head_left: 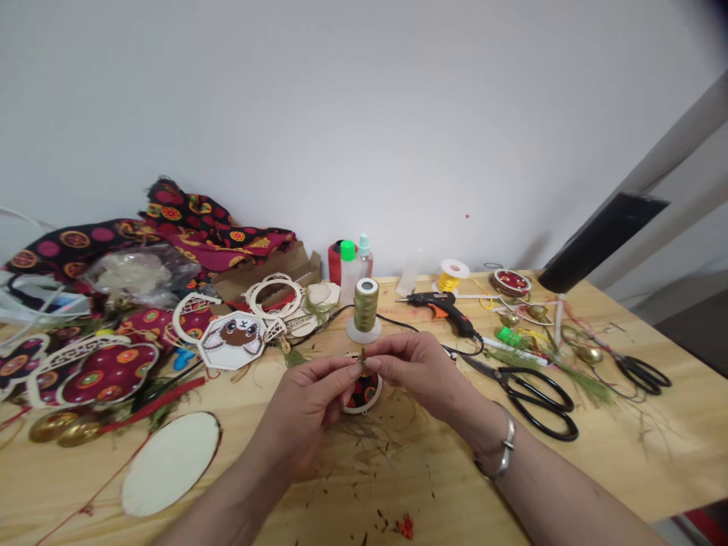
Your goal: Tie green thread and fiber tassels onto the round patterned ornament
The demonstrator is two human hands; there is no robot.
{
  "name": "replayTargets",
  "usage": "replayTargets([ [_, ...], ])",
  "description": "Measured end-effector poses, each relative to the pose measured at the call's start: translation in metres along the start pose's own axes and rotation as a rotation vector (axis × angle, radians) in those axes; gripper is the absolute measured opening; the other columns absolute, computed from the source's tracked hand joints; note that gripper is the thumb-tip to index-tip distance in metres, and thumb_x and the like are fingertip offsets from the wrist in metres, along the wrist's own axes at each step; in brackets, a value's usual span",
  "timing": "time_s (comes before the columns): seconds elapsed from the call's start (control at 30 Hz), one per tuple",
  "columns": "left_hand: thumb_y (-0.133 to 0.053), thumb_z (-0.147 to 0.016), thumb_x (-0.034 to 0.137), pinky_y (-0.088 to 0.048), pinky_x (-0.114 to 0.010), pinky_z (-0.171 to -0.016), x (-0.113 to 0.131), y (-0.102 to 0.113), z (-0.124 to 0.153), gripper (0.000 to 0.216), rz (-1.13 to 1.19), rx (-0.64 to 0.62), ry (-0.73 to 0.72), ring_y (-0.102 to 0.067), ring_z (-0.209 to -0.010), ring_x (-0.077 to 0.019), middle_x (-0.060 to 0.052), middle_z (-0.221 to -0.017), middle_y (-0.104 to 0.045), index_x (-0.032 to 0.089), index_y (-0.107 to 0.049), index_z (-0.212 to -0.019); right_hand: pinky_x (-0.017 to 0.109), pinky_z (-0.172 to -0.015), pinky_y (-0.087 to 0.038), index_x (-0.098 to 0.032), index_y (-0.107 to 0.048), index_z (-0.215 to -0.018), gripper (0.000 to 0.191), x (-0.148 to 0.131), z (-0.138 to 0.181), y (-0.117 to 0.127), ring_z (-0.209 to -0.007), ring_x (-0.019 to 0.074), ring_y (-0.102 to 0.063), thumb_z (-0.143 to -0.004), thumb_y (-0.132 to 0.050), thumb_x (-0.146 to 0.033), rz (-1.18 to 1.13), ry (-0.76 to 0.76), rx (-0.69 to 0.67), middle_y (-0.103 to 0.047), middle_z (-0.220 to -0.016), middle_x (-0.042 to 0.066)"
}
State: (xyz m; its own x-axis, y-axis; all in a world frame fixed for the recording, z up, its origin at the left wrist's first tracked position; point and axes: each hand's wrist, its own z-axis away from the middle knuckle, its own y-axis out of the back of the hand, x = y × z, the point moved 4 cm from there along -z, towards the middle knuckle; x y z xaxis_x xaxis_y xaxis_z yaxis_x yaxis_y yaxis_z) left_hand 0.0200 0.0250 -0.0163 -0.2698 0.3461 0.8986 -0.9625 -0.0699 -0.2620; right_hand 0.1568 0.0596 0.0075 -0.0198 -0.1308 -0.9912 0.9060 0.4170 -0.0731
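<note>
Near the front middle, my left hand and my right hand meet, both closed in a pinch. Between the fingertips shows a small bit of olive-green thread. Just below them is a round ornament with dark flowered fabric and a pale rim, partly covered by my fingers. Whether my left hand also supports it, I cannot tell. An olive-green thread spool stands upright right behind my hands. My right wrist wears a silver bracelet.
Black-handled scissors and a glue gun lie right. A yellow spool and green-capped bottle stand behind. Patterned fabric, an octagonal animal-face piece and a pale oval are left. Scraps litter the front.
</note>
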Motion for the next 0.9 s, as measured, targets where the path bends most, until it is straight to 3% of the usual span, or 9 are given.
replayTargets([
  [0.13,-0.073,-0.063,0.033,-0.015,-0.017,-0.038,-0.001,-0.001,0.0,0.021,-0.021,0.005,0.002,-0.029,-0.04,-0.0031,0.005,-0.043,-0.048,0.014,-0.071,-0.073,0.024,-0.06,-0.043,-0.013,-0.069,-0.071,0.012,0.004,-0.002,0.002,-0.058,0.0095,-0.054,-0.064,-0.069,-0.024,0.014,0.023,0.026,-0.066,-0.066,0.001],
  [0.3,-0.072,-0.064,0.032,-0.016,-0.017,-0.038,-0.002,0.001,0.001,0.02,-0.062,0.012,-0.006,-0.03,-0.04,-0.0031,0.005,-0.044,-0.048,0.014,-0.072,-0.073,0.023,-0.057,-0.043,-0.014,-0.067,-0.065,0.008,0.004,-0.002,0.003,-0.055,0.0087,-0.053,-0.064,-0.068,-0.022,0.041,0.044,0.049,-0.063,-0.06,-0.001],
  [0.63,-0.069,-0.07,0.03,-0.035,-0.017,-0.051,0.005,-0.003,0.003,0.015,-0.153,-0.049,-0.096,-0.047,-0.053,-0.007,0.003,-0.052,-0.056,0.015,-0.071,-0.07,0.021,-0.056,-0.041,-0.015,-0.061,-0.063,0.008,-0.001,-0.001,0.003,-0.056,0.0086,-0.051,-0.071,-0.059,-0.016,0.227,0.094,0.03,-0.059,-0.059,-0.003],
  [0.8,-0.067,-0.071,0.031,-0.045,-0.022,-0.064,0.013,-0.004,0.007,0.018,-0.21,-0.046,-0.125,-0.058,-0.065,-0.0132,-0.002,-0.068,-0.069,0.017,-0.072,-0.081,0.021,-0.056,-0.04,-0.015,-0.06,-0.065,0.01,-0.002,-0.001,0.004,-0.058,0.0091,-0.051,-0.074,-0.057,-0.018,0.283,0.115,0.037,-0.059,-0.061,-0.002],
  [0.9,-0.069,-0.068,0.032,-0.048,-0.027,-0.072,0.016,-0.001,0.007,0.02,-0.26,0.012,-0.159,-0.062,-0.078,-0.0176,-0.005,-0.089,-0.071,0.019,-0.073,-0.083,0.02,-0.056,-0.038,-0.015,-0.06,-0.065,0.01,-0.004,0.0,0.005,-0.058,0.0086,-0.049,-0.074,-0.057,-0.017,0.356,0.154,0.063,-0.057,-0.061,-0.003],
])
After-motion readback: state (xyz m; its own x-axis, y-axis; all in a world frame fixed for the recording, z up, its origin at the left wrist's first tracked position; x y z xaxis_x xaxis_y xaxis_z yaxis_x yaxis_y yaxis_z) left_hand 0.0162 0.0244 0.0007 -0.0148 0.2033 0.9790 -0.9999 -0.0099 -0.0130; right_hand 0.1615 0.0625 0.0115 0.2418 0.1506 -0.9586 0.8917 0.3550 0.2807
